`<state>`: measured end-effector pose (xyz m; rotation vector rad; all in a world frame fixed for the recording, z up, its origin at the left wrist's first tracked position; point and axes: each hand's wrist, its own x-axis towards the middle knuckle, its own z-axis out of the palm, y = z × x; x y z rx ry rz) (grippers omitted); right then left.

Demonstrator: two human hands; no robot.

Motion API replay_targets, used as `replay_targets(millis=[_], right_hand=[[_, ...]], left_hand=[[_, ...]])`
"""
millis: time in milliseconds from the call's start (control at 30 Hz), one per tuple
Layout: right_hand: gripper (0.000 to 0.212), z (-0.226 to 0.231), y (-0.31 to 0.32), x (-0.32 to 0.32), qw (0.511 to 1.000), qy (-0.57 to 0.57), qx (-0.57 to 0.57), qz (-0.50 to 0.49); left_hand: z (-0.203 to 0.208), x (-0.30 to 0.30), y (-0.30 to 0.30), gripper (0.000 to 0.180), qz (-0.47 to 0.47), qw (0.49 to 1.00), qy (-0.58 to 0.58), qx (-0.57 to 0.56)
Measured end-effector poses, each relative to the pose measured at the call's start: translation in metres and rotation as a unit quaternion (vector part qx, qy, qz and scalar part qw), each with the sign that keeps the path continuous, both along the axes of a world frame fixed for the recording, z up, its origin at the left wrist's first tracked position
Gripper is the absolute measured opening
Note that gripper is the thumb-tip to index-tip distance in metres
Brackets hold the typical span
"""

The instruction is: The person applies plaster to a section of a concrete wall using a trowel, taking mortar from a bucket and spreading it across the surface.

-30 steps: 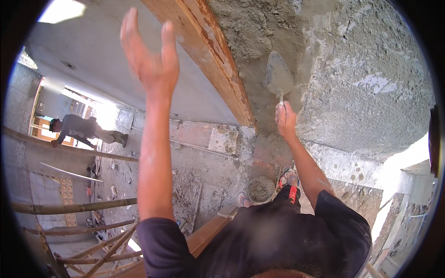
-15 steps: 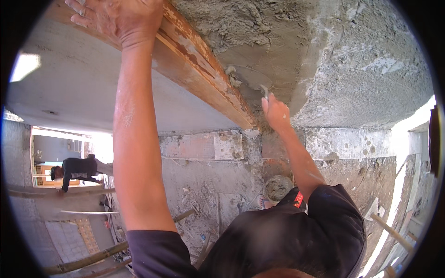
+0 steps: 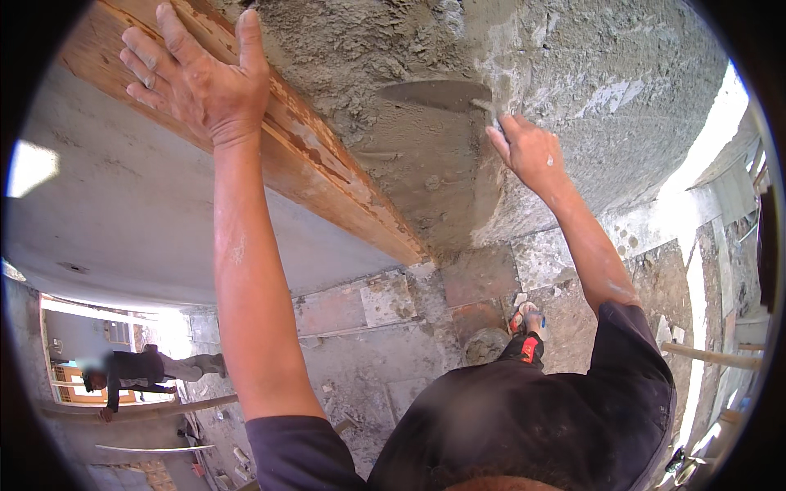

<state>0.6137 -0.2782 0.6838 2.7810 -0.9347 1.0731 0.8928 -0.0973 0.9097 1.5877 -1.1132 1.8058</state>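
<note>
My left hand (image 3: 201, 86) lies with spread fingers across a long wooden board (image 3: 327, 168), pressing against its face and edge. In my right hand (image 3: 530, 151) is the handle of a plastering trowel (image 3: 434, 94), my fingers wrapped round it. The trowel's dark blade rests flat on wet grey mortar (image 3: 417, 168), which covers the wall right beside the board. Above the smoothed patch the mortar (image 3: 344, 49) is rough and lumpy. To the right of the blade the wall surface (image 3: 630, 98) is drier and paler.
A smooth pale wall (image 3: 123, 188) stretches left of the board. Below are floor tiles (image 3: 481, 274) and a round container of mortar (image 3: 487, 346) near my foot (image 3: 528, 317). Another person (image 3: 135, 368) is at the far left by a pole (image 3: 164, 409). A wooden pole (image 3: 708, 354) lies at right.
The trowel in my right hand has moved up and to the right, away from the board's lower end. My left hand stays on the board, its fingers more fully in view.
</note>
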Motion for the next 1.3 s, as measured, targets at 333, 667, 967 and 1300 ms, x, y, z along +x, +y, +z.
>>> replay_targets(millis=[333,667,967,1300], right_hand=[[0.036,-0.009,-0.034,-0.038,0.979,-0.144,0.139,-0.03],[0.04,-0.098,0.092,0.096,0.715,-0.304,0.572,0.263],[0.043,-0.12,0.087,0.068,0.975,0.057,0.212,0.035],[0.041,-0.024,-0.037,-0.022,0.999,-0.013,0.004,-0.038]], left_hand=[[-0.001,0.0,0.004,0.089,0.008,1.0,0.007,-0.005],[-0.004,-0.007,-0.009,0.076,0.02,0.996,-0.029,-0.076],[-0.003,0.008,0.003,0.09,-0.007,1.0,-0.012,-0.002],[0.009,-0.015,-0.01,0.075,-0.032,0.998,-0.053,-0.014]])
